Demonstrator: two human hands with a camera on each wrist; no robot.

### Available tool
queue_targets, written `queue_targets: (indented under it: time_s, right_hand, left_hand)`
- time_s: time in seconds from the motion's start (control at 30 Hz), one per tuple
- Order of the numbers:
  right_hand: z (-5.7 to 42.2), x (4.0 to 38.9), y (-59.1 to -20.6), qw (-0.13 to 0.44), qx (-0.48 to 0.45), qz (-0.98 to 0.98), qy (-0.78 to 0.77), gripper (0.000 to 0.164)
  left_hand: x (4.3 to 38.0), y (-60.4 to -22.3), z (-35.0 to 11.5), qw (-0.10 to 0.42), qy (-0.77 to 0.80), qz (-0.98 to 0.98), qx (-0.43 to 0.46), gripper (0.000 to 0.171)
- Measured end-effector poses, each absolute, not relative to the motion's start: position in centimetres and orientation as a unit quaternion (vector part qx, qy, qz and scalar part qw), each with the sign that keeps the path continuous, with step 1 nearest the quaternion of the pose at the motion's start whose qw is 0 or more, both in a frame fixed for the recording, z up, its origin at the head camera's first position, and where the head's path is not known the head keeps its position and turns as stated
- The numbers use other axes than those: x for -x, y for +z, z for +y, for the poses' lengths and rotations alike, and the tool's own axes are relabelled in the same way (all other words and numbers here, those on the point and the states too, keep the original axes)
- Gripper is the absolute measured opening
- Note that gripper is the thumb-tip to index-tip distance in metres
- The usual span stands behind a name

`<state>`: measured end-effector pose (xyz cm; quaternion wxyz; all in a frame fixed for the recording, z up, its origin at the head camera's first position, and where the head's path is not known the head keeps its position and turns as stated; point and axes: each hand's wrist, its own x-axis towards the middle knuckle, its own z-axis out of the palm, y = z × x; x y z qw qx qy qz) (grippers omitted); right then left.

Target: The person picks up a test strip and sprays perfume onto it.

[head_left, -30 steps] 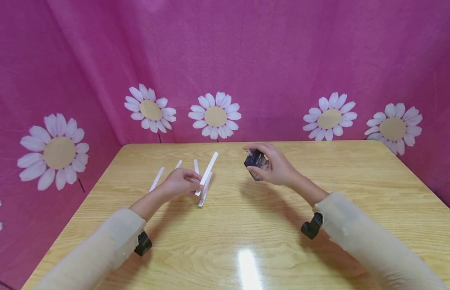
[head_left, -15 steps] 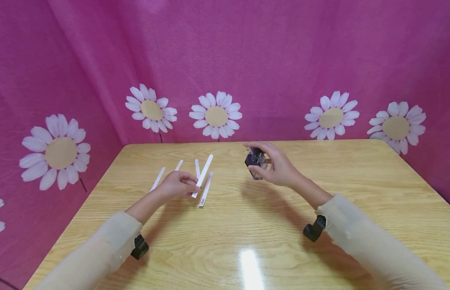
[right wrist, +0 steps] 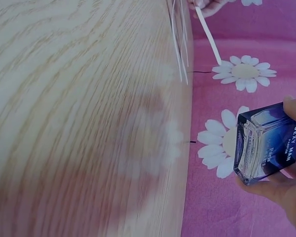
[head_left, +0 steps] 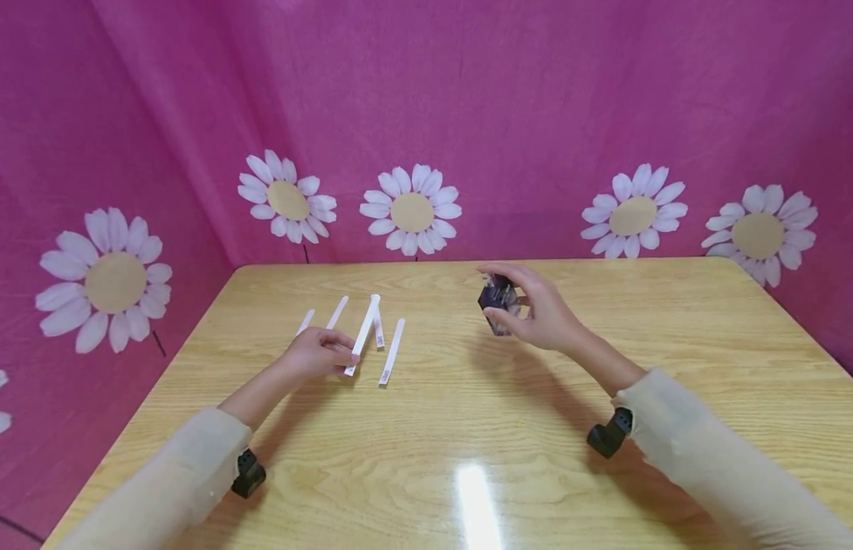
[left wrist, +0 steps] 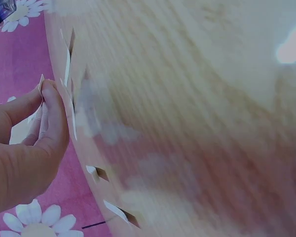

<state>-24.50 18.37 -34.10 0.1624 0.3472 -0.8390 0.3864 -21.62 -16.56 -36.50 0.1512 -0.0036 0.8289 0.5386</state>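
My left hand (head_left: 315, 354) pinches a white paper test strip (head_left: 363, 333) between thumb and fingers near its lower end. The strip slants up and away, above the table. In the left wrist view the thumb and fingertip meet on its narrow edge. Across from it, my right hand (head_left: 546, 317) grips a dark blue glass perfume bottle (right wrist: 267, 143) with printed lettering, one finger over its top and the thumb at its side. Several more strips lie on the table around the left hand, among them one strip (head_left: 392, 353) to its right and another strip (head_left: 336, 312) behind it.
The wooden table (head_left: 426, 458) reaches back to a pink curtain (head_left: 509, 114) printed with large white daisies. Each wrist wears a small black camera, the left camera (head_left: 248, 473) and the right camera (head_left: 610, 433). Light glares off the table's front.
My left hand has carried the test strip leftward, away from the rightmost strip on the table. My right hand keeps its grip on the perfume bottle, now slightly farther right in view.
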Motion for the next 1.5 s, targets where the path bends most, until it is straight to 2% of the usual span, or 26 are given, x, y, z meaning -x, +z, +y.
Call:
queue_targets:
  time_s: [0.47, 0.8, 1.2, 1.4, 1.5]
  right_hand:
    - [20.1, 24.0, -34.7, 0.167, -0.339, -0.854, 0.359, 0.054]
    - [20.0, 24.1, -35.1, 0.172, -0.340, -0.850, 0.365, 0.054]
    - [20.1, 24.2, -35.2, 0.163, -0.334, -0.851, 0.371, 0.055]
    - [20.2, 24.1, -35.3, 0.160, -0.330, -0.852, 0.375, 0.056]
    - [20.1, 24.1, -35.4, 0.160, -0.330, -0.849, 0.380, 0.056]
  left_hand:
    - [20.9, -37.3, -18.2, 0.145, 0.540, 0.827, 0.061, 0.033]
    - [21.0, -38.0, -18.5, 0.143, 0.535, 0.830, 0.067, 0.028]
    - [20.7, -37.0, -19.0, 0.083, 0.457, 0.884, 0.054, 0.023]
    - [21.3, -36.3, -18.5, 0.022, 0.361, 0.932, -0.009, 0.023]
    - [21.9, -36.2, -17.9, 0.017, 0.354, 0.935, -0.026, 0.026]
